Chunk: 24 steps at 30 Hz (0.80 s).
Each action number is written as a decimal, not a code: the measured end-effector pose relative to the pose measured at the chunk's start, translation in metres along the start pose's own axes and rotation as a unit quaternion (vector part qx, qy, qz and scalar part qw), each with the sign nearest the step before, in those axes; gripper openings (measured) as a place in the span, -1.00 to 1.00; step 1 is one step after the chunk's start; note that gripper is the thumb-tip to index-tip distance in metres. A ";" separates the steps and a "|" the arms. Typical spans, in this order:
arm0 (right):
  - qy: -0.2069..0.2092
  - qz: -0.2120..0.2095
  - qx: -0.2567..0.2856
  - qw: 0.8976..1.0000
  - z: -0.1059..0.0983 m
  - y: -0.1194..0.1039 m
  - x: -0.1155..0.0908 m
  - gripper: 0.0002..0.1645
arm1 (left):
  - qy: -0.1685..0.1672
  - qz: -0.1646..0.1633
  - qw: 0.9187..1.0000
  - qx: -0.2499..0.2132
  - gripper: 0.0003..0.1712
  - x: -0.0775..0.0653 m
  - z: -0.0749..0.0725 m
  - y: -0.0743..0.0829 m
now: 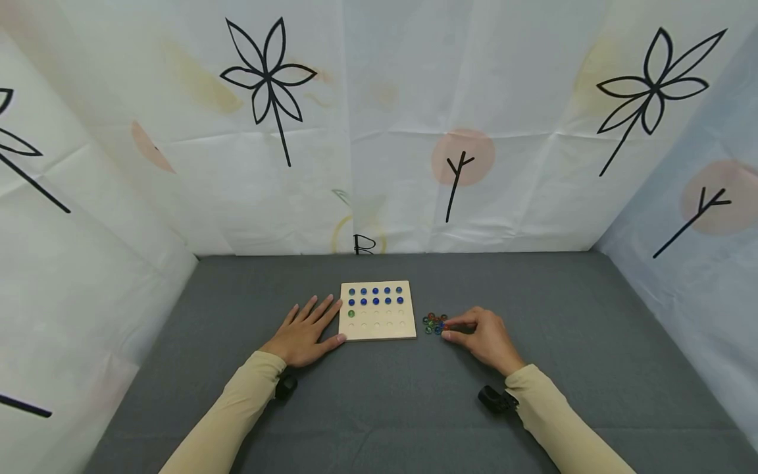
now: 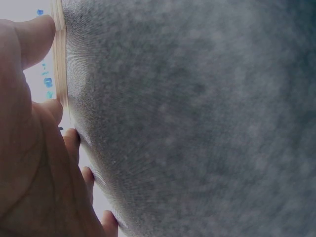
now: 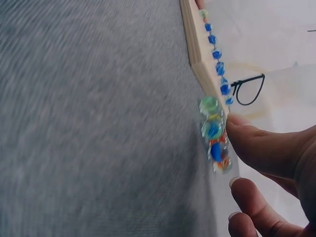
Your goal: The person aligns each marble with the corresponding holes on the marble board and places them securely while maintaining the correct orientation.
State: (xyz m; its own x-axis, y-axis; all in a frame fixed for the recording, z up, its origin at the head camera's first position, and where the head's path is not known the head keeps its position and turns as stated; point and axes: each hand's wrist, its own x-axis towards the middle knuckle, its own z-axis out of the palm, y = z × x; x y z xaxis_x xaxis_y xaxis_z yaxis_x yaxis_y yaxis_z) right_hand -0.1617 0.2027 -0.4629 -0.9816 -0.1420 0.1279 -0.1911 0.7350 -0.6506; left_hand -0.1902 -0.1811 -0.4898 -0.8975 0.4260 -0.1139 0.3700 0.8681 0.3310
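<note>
A pale wooden board (image 1: 376,333) with rows of round hollows lies on the table. Blue marbles (image 1: 376,301) fill its two far rows, and one green marble (image 1: 351,314) sits at the left of the third row. My left hand (image 1: 306,338) rests spread on the cloth, thumb and index finger at the board's left edge. Right of the board is a small cluster of loose marbles (image 1: 431,317) in green, blue and reddish tones. My right hand (image 1: 482,337) reaches its thumb and fingertips to the cluster's right side, with a gap between thumb and fingers.
Dark grey cloth (image 1: 379,408) covers the table. White fabric walls (image 1: 403,99) with printed leaves and twigs stand behind it and at both sides. A black wrist device (image 1: 496,399) sits at the right sleeve, another (image 1: 287,386) at the left.
</note>
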 end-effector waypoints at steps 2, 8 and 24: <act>0.001 -0.002 -0.001 1.000 0.001 -0.003 0.001 -0.75 | 0.001 0.000 1.000 -0.001 -0.07 0.000 0.000 0.000; 0.000 -0.005 0.007 1.000 0.005 -0.013 0.004 -0.74 | -0.001 -0.002 1.000 -0.002 -0.07 0.001 0.001 -0.001; 0.006 -0.033 0.041 0.999 0.021 -0.036 0.012 -0.78 | -0.001 0.000 1.000 -0.003 -0.06 0.001 -0.001 0.001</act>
State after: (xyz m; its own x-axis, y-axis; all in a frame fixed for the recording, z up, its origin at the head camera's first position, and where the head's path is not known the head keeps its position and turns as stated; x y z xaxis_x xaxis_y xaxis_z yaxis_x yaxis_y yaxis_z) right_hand -0.1670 0.1612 -0.4536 -0.9670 -0.1798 0.1803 -0.2546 0.6670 -0.7002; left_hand -0.1907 -0.1805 -0.4892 -0.8969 0.4271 -0.1149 0.3695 0.8663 0.3360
